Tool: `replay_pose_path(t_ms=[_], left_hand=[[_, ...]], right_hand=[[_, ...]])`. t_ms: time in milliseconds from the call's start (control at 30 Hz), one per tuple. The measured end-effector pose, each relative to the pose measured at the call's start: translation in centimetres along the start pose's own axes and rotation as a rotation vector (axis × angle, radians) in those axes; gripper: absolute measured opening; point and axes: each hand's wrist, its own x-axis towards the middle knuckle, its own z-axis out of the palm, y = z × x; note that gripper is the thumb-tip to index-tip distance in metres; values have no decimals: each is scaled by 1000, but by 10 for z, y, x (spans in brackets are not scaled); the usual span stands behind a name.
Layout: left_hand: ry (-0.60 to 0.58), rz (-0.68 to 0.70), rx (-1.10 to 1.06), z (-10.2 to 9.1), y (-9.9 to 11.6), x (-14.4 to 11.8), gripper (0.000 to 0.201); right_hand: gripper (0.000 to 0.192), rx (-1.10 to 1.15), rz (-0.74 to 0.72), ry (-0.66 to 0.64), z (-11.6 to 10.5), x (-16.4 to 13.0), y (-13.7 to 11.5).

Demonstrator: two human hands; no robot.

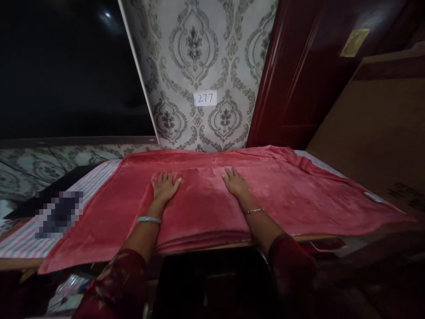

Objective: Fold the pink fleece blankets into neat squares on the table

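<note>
Red fleece blanket (pixel 212 199) lies spread across the table, its long axis running left to right, with a folded stack of layers bunched at the near edge between the person's forearms. Both hands rest flat on top of that folded part, palms down, fingers spread wide and pointing toward the far edge, holding nothing. The left hand (pixel 165 186) sits beside the fold's raised left border; the right hand (pixel 235 182) lies well apart from it, nearer the blanket's middle. A striped cloth (pixel 96 181) shows beneath at the table's left end, and a label reading 277 (pixel 205 98) hangs on the patterned wall beyond.
</note>
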Motion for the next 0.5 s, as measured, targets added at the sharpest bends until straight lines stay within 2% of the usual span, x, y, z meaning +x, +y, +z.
replay_pose_path(t_ms=[100,200,267,400,500], left_hand=[[-120,-4,-27,-15,-6,4,68],[-107,12,-36,-30,-8,-6,64],[-74,45,-39,-35,-4,-25,64],[-69,178,-39,-26,13,-74,66],[-111,179,-14,-14,22,-99,59]], right_hand=[[56,-10,2,9,-11,-4,-5],[56,-25,-17,39,-23,-16,-18],[57,-33,-115,68,-25,-32,-32],[58,-27,-414,23,-6,-72,-57],[58,-49,-458,-26,10,-91,-60]])
